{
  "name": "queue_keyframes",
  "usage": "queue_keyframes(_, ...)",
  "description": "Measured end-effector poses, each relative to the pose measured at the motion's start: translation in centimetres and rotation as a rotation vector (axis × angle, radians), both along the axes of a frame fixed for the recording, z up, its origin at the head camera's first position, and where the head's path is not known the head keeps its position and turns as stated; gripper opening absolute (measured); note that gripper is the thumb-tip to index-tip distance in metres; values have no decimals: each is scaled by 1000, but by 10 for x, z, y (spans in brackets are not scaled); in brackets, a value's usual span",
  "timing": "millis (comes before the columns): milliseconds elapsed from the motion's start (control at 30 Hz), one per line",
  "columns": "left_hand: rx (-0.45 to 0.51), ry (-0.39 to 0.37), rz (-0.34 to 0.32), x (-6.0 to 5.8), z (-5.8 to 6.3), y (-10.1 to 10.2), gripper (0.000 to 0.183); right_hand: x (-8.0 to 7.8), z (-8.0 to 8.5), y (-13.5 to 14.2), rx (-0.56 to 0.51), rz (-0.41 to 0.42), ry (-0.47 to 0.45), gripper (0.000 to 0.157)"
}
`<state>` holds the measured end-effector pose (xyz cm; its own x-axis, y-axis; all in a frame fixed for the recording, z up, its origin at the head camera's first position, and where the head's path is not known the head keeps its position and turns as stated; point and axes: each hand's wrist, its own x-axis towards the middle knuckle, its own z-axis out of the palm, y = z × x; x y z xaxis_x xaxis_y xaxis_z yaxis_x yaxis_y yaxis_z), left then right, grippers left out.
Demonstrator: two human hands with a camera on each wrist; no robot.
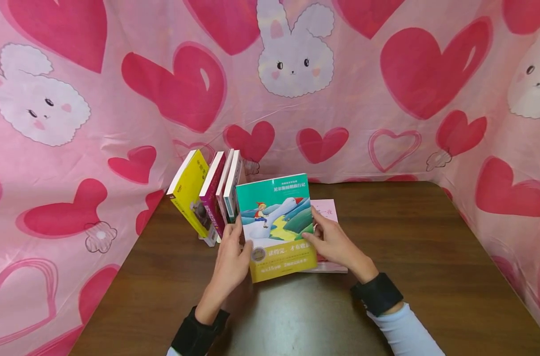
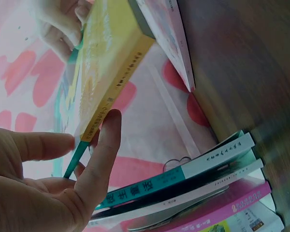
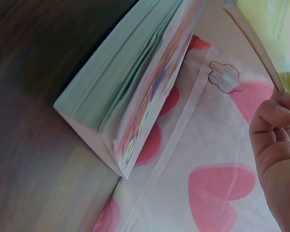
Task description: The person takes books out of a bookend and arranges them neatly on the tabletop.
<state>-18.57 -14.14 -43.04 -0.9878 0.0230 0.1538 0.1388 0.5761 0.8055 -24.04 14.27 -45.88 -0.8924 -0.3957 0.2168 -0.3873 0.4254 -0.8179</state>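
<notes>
Both hands hold a storybook with a green and yellow cover (image 1: 276, 225), tilted up above the table with its front towards me. My left hand (image 1: 228, 257) pinches the spine side, thumb in front and fingers behind, as the left wrist view also shows at the book's yellow band (image 2: 104, 72). On the opposite edge, my right hand (image 1: 336, 242) grips with its thumb on the cover; in the right wrist view this hand (image 3: 278, 140) is partly cut off. Behind the held book is a thick pink book (image 1: 325, 207), mostly hidden in the head view; its page edges show in the right wrist view.
Left of the hands several books stand upright: a leaning yellow book (image 1: 191, 190), a magenta one (image 1: 213, 198) and thinner white-edged ones (image 1: 233, 180). The brown wooden table (image 1: 412, 232) meets a pink cloth backdrop (image 1: 363, 99) with hearts and rabbits.
</notes>
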Motion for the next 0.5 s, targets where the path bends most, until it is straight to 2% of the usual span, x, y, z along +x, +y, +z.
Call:
queue_keyframes(133,5,13,5,-4,-2,3,71,0,0,3,5,-7,-24,87)
queue_keyframes(300,66,17,19,-8,-4,6,73,-2,0,6,-7,-2,-21,86)
queue_keyframes(500,166,34,18,-15,-9,10,54,-5,-2,8,3,-17,-1,85)
